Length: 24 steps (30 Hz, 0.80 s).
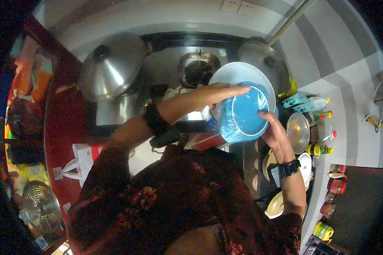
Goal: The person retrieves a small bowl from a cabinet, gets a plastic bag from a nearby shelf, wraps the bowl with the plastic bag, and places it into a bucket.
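Note:
A round blue bowl [249,112] with a pale ring is held up in front of me, and glossy clear plastic film [236,127] stretches over it. My right hand [273,129] grips its near right side, thumb on top and the other fingers hidden underneath. Across the far left side lies my left hand [225,94], its fingers straight and flat against the wrapped bowl; its thumb is not clearly visible. Behind the blue bowl, partly covered by it, is a larger white bowl [232,70]. I cannot tell whether the two bowls touch.
A gas burner [199,70] is beyond my hands, with a domed metal lid [112,68] left and a glass-lidded pan [264,61] right. Bottles [323,114], a metal bowl [298,132] and a yellow bowl [276,205] line the right. A white bag [83,159] sits on the red counter.

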Each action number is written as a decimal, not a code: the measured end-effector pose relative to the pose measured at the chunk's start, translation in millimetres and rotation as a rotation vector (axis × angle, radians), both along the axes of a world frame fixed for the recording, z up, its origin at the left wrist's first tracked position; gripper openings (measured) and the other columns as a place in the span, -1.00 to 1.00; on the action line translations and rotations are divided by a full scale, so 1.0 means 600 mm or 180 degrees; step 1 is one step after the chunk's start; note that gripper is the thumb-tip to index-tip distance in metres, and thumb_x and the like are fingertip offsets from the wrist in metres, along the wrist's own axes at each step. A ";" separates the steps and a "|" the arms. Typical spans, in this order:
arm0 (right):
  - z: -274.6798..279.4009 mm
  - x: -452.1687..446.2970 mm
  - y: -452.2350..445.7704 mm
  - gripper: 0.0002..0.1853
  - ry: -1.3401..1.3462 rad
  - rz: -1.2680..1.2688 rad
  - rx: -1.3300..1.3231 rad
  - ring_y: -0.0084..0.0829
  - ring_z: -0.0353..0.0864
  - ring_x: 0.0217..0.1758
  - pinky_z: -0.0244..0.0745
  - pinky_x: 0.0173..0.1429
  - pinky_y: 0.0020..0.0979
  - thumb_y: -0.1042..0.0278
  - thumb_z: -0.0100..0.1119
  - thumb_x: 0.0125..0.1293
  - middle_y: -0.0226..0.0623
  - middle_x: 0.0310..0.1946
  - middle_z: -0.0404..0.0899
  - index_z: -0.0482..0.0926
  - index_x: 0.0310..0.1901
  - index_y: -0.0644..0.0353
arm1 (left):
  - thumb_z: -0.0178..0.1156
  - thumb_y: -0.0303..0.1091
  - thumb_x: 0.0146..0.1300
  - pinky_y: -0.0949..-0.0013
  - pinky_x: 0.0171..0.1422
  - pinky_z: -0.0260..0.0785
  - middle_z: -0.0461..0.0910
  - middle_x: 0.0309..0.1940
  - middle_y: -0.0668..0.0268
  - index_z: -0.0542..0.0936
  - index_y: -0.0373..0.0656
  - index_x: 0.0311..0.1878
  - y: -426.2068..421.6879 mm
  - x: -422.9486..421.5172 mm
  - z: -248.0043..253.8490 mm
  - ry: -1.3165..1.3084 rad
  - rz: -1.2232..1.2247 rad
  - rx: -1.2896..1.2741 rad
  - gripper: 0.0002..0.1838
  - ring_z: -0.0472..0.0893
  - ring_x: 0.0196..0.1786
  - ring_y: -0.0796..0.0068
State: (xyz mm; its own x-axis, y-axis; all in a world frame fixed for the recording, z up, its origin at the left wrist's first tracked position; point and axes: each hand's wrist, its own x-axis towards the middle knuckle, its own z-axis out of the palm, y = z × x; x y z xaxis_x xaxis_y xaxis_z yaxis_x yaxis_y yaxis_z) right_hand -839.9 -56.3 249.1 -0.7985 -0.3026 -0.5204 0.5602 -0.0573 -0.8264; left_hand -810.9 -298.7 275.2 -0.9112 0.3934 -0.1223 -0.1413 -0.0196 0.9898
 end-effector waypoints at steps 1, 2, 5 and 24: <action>-0.004 -0.006 0.000 -0.50 -0.0005 0.0018 0.0025 -0.43 0.47 -0.11 0.43 -0.11 -0.40 0.23 0.21 0.01 -0.35 -0.16 0.46 0.36 0.03 0.11 | -0.07 0.36 0.07 0.44 -0.23 0.35 0.49 -0.13 0.27 0.42 -0.15 0.10 -0.006 0.004 0.016 0.0222 -0.0057 -0.0118 -0.23 0.48 -0.16 0.50; -0.009 -0.015 0.002 -0.50 -0.0075 0.0088 0.0007 -0.41 0.46 -0.09 0.41 -0.06 -0.37 0.22 0.21 0.00 -0.33 -0.14 0.45 0.36 0.02 0.11 | -0.10 0.41 0.04 0.43 -0.28 0.36 0.49 -0.13 0.26 0.41 -0.12 0.12 -0.011 0.006 0.024 0.0442 -0.0112 -0.0237 -0.19 0.48 -0.17 0.50; -0.005 -0.031 -0.001 -0.48 -0.0204 0.0153 0.0005 -0.38 0.44 -0.05 0.39 0.00 -0.35 0.21 0.23 -0.02 -0.30 -0.10 0.43 0.36 0.01 0.12 | -0.13 0.39 0.08 0.42 -0.30 0.35 0.50 -0.15 0.23 0.43 -0.12 0.09 -0.005 -0.032 -0.006 -0.0463 -0.0073 0.0131 -0.22 0.51 -0.20 0.44; -0.145 -0.210 -0.035 -0.60 -0.0718 0.1294 0.1492 -0.31 0.51 -0.12 0.55 -0.06 -0.26 0.13 0.05 0.20 -0.26 -0.19 0.47 0.37 -0.01 0.18 | 0.23 -0.01 0.02 0.15 0.14 0.22 0.31 0.04 -0.04 0.21 -0.27 0.17 -0.019 -0.028 -0.239 0.1066 0.1339 -0.1479 -0.25 0.34 0.11 0.04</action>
State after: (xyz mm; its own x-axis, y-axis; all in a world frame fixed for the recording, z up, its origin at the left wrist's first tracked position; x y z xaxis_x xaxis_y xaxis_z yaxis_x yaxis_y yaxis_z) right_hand -965.7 -77.4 162.0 -0.5244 -0.2576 -0.8116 0.6237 0.5327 -0.5721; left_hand -828.0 -310.1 131.6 -0.9923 -0.0251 0.1213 0.0989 0.4291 0.8978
